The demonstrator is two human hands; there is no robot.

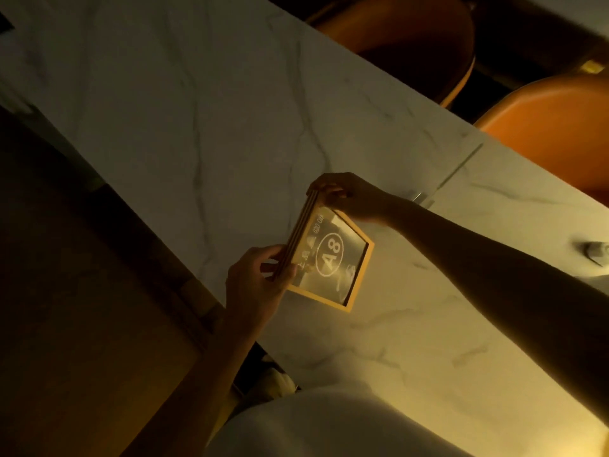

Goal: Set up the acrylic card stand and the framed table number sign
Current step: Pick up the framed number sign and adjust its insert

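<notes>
The framed table number sign (333, 258) has a light wooden frame and a clear pane printed with "A8" in a circle. It is held over the white marble table (197, 110), near its front edge, tilted with its face towards me. My left hand (260, 282) grips the frame's near left corner. My right hand (349, 196) pinches its far corner. A clear acrylic card stand (425, 196) is faintly visible on the table just beyond my right wrist, partly hidden by my arm.
Two orange chairs (557, 127) stand across the table at the upper right. A small pale object (593, 252) lies on the table at the right edge. A seam (461, 166) runs between two tabletops. Dark floor lies to the left.
</notes>
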